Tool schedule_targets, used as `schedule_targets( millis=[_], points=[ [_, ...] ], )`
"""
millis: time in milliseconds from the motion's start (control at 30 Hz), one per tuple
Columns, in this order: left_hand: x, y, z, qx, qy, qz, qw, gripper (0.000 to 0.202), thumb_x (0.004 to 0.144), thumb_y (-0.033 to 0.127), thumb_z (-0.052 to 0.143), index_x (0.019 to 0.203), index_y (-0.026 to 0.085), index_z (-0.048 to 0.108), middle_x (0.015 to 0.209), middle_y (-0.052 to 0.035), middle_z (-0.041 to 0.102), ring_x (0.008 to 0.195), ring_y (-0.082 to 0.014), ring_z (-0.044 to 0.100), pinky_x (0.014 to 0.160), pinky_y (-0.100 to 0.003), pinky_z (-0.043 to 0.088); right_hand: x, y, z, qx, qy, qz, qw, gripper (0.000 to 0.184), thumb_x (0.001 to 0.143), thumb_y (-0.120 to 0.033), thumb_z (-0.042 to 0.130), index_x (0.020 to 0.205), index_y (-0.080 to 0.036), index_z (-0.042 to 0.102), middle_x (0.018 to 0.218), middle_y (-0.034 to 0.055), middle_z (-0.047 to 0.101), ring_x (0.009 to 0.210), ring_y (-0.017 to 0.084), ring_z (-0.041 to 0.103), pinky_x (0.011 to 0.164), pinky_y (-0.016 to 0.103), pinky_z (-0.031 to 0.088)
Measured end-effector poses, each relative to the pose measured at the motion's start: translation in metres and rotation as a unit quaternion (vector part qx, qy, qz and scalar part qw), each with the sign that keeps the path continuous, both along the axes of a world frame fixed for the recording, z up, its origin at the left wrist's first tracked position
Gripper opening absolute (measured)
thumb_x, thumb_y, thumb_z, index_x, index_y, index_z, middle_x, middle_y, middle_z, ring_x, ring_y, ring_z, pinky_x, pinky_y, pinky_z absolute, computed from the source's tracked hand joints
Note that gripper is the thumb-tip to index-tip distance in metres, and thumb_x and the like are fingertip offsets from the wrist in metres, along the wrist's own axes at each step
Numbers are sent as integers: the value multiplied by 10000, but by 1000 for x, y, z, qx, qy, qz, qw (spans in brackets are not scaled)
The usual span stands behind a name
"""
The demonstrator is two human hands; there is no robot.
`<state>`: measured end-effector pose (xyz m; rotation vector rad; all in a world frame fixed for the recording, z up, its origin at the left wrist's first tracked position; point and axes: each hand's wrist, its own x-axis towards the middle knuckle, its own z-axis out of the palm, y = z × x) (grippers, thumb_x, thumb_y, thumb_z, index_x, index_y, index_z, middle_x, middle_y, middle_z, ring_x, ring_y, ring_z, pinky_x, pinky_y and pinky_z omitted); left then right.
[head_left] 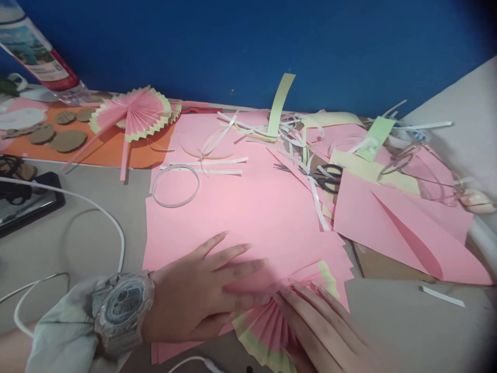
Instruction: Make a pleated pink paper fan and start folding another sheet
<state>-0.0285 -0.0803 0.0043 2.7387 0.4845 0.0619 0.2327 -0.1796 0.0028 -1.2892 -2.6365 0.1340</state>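
Note:
A pleated paper fan [262, 324], pink with a yellow-green edge, lies near the front on stacked pink paper sheets [248, 202]. My left hand [209, 295] rests flat with its fingers spread, fingertips reaching the fan's gathered centre. Across the fan's right side lies my right hand [322, 326], its fingers stretched out and side by side on the folds. That hand's thumb and part of the fan beneath it are hidden.
Finished paper fans [134, 111] lie on orange paper at the back left, near a plastic bottle [42, 57]. Black-handled scissors [328, 178] sit among paper strips. A folded pink sheet [404, 223] is at the right, a white cable [112, 217] at the left.

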Motion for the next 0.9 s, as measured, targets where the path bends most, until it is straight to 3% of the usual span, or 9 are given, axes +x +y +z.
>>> schedule_targets(
  millis=[167, 300, 400, 500, 600, 800, 900],
  points=[
    [-1, 3, 3, -12, 8, -23, 1000, 458, 920, 346, 426, 1373, 412, 442, 1546, 25, 309, 1383, -275, 291, 1138, -573, 172, 3, 6, 7, -11, 23, 11, 1000, 424, 855, -207, 528, 1274, -236, 583, 1188, 48, 686, 1087, 215, 647, 948, 318, 521],
    [-1, 2, 2, -16, 14, -20, 1000, 471, 920, 370, 427, 1388, 415, 420, 1550, 23, 299, 1401, -271, 256, 1145, -578, 140, 13, 19, 18, -71, 43, -87, 993, 437, 886, -286, 501, 1321, -256, 517, 1230, 59, 646, 1115, 236, 620, 921, 355, 530],
    [0, -1, -1, -12, 9, -1, 1000, 464, 899, 371, 464, 1359, 432, 457, 1540, 43, 318, 1404, -272, 253, 1157, -565, 116, 13, 37, 29, -152, 56, -153, 975, 290, 931, -351, 448, 1181, -287, 581, 1143, 57, 655, 1059, 228, 620, 843, 365, 535],
    [1, -1, -1, -6, 7, -1, 1000, 476, 893, 370, 472, 1364, 434, 451, 1536, 47, 324, 1391, -280, 281, 1159, -565, 115, 4, 58, 35, -245, 35, -140, 959, 234, 955, -388, 415, 977, -271, 616, 1012, 51, 652, 970, 225, 600, 840, 404, 482],
    [1, 1, 0, -2, 4, -10, 1000, 509, 899, 375, 458, 1401, 431, 396, 1534, 32, 330, 1384, -287, 296, 1151, -572, 135, -5, 73, 37, -318, 5, -111, 942, 253, 944, -408, 452, 799, -232, 564, 878, 28, 607, 842, 195, 565, 784, 376, 449],
    [0, 1, 0, -14, -6, -2, 1000, 519, 919, 352, 411, 1429, 423, 346, 1551, 25, 299, 1404, -260, 270, 1152, -562, 135, -9, 78, 43, -371, 3, -90, 924, 228, 922, -366, 519, 745, -222, 520, 844, -6, 592, 820, 164, 562, 758, 316, 450],
    [-1, 0, 0, -28, -11, 5, 1000, 541, 912, 343, 408, 1449, 350, 338, 1561, 27, 279, 1414, -257, 246, 1170, -550, 96, -5, 72, 47, -352, 18, -134, 926, 276, 911, -449, 509, 727, -246, 536, 772, -30, 612, 691, 134, 578, 583, 236, 463]
  ],
)
